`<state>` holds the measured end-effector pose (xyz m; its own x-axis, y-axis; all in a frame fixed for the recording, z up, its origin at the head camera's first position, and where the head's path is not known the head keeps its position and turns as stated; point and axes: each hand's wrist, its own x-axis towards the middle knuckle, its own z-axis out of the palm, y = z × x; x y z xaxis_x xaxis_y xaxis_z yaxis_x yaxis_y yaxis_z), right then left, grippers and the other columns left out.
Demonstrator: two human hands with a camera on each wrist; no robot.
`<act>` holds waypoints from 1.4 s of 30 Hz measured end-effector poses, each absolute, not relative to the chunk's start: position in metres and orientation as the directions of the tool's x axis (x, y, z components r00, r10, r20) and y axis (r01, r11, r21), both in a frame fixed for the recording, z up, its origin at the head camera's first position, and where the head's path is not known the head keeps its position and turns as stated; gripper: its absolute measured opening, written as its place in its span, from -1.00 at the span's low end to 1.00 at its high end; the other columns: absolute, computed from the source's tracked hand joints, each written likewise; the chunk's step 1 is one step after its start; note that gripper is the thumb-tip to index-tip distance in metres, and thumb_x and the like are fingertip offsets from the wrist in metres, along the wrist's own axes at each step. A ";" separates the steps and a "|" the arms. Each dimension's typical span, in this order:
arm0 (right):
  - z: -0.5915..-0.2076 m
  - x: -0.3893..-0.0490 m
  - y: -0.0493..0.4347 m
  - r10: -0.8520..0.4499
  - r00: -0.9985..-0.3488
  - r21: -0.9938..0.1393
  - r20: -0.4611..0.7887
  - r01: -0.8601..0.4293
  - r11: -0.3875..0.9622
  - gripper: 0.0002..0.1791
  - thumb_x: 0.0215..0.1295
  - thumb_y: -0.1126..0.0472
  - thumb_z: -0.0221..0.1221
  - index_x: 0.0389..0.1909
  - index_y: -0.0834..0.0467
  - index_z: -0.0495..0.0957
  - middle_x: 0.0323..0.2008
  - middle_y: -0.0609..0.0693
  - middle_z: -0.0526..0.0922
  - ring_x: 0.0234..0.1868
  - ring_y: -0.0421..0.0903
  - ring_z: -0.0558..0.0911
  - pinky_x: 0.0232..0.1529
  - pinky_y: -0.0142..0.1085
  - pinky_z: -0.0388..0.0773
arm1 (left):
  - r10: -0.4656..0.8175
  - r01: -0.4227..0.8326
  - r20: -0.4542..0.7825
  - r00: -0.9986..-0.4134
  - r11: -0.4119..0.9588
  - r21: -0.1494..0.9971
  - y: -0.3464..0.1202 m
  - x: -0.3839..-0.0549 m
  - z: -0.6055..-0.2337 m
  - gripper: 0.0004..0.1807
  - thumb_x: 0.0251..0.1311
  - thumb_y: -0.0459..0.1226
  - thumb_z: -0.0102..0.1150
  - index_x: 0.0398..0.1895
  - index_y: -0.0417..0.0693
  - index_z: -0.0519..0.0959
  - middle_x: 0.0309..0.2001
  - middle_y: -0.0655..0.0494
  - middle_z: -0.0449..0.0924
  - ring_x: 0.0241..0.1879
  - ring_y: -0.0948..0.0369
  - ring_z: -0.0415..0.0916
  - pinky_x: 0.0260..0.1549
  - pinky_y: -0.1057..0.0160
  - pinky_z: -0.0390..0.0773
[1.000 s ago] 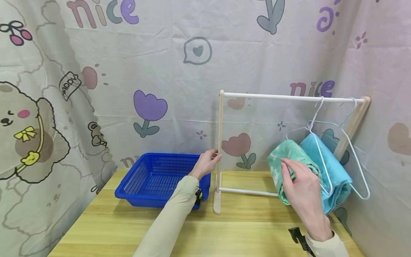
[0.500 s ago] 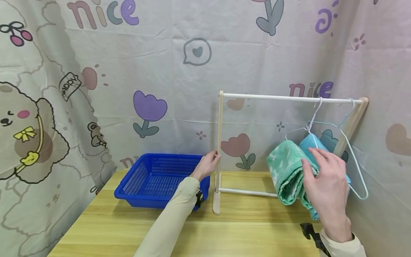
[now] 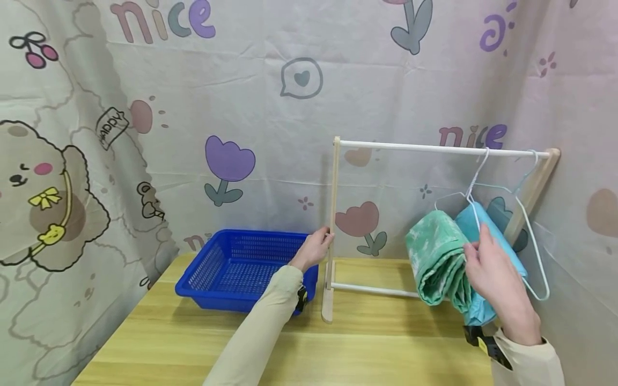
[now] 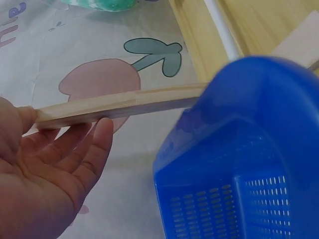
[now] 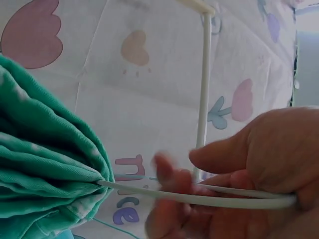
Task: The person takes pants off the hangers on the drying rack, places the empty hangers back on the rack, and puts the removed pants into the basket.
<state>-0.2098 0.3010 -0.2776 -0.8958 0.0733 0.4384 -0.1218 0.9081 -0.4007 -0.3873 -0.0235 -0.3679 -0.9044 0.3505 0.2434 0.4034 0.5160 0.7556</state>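
Observation:
At the left post [image 3: 334, 198] of a small wooden clothes rack [image 4: 124, 104], my left hand [image 3: 314, 247] pinches the wood between thumb and fingers. A green and white folded cloth [image 3: 436, 257] hangs from a white hanger [image 5: 199, 198] on the rack's right side. My right hand [image 3: 499, 276] is at this hanger's right end, its fingers curled about the white frame; they are blurred in the right wrist view. Behind hangs a blue cloth [image 3: 485, 311] on a second, pale hanger [image 3: 531, 236], partly covered by the hand and green cloth.
A blue plastic basket [image 3: 193, 292] with perforated walls stands left of the rack, close beside the left forearm. The rack has a white top rail [image 3: 410, 147] and a lower bar [image 3: 376, 289]. A printed curtain [image 3: 270, 134] closes off the back and sides of the wooden table [image 3: 367, 348].
My right hand has moved right from in front of the green cloth to the hanger's right side, and its fingers have closed in. The left hand has kept its place on the post.

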 end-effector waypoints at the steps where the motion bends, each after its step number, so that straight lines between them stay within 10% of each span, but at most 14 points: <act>1: -0.277 -0.210 0.302 0.081 -0.899 -0.399 0.431 -0.110 0.910 -0.32 0.57 0.15 -0.30 0.49 0.45 -0.28 0.02 0.46 0.47 -0.14 0.30 0.50 -0.25 0.13 0.42 | 0.355 0.406 0.243 -0.903 0.519 0.752 -0.023 -0.388 -0.369 -0.63 0.57 -0.08 -0.30 0.11 -0.10 0.42 -0.14 -0.11 0.55 -0.55 0.15 0.29 -0.54 0.23 0.37; 9: -0.272 -0.217 0.309 0.187 -0.860 -0.454 0.474 -0.057 0.889 -0.55 0.58 0.06 -0.35 -0.08 0.28 0.43 -0.42 0.26 0.43 -0.44 0.15 0.42 -0.58 -0.19 0.22 | 0.357 0.431 0.267 -0.895 0.541 0.722 -0.021 -0.390 -0.373 -0.61 0.58 -0.07 -0.32 0.09 -0.14 0.41 -0.42 0.03 0.38 -0.61 0.19 0.20 -0.60 0.27 0.29; 14: -0.281 -0.218 0.309 0.268 -0.833 -0.532 0.483 -0.036 0.846 -0.40 0.59 -0.03 -0.35 0.30 0.27 0.41 -0.51 0.16 0.43 -0.65 -0.02 0.32 -0.68 -0.21 0.23 | 0.359 0.435 0.269 -0.894 0.547 0.715 -0.023 -0.387 -0.373 -0.65 0.58 -0.09 -0.32 0.03 -0.12 0.41 -0.46 0.06 0.33 -0.63 0.20 0.17 -0.62 0.28 0.27; 23: -0.293 -0.228 0.311 0.277 -0.822 -0.601 0.498 -0.097 0.794 -0.38 0.56 -0.15 -0.28 0.31 0.17 0.45 -0.64 -0.03 0.32 -0.70 -0.09 0.28 -0.72 -0.23 0.22 | 0.369 0.447 0.277 -0.887 0.542 0.712 -0.023 -0.388 -0.375 -0.60 0.58 -0.07 -0.35 0.04 -0.17 0.40 -0.45 0.06 0.31 -0.63 0.20 0.15 -0.61 0.28 0.26; 36: -0.276 -0.225 0.317 0.179 -0.911 -0.581 0.372 -0.078 0.810 -0.38 0.59 -0.08 -0.40 0.35 0.25 0.29 -0.31 0.26 0.45 -0.49 0.07 0.40 -0.56 -0.21 0.29 | 0.351 0.443 0.285 -0.892 0.554 0.705 -0.023 -0.390 -0.373 -0.60 0.58 -0.08 -0.34 0.15 -0.14 0.39 -0.24 -0.02 0.50 -0.50 0.18 0.33 -0.47 0.25 0.39; 42: -0.277 -0.222 0.322 0.238 -0.920 -0.638 0.311 -0.017 0.769 -0.29 0.53 -0.21 -0.30 0.40 0.22 0.30 0.28 0.47 0.33 -0.09 0.33 0.50 -0.44 -0.04 0.37 | 0.356 0.438 0.277 -0.892 0.540 0.719 -0.023 -0.388 -0.375 -0.60 0.58 -0.07 -0.36 0.14 -0.11 0.38 -0.30 -0.03 0.46 -0.57 0.20 0.25 -0.55 0.27 0.34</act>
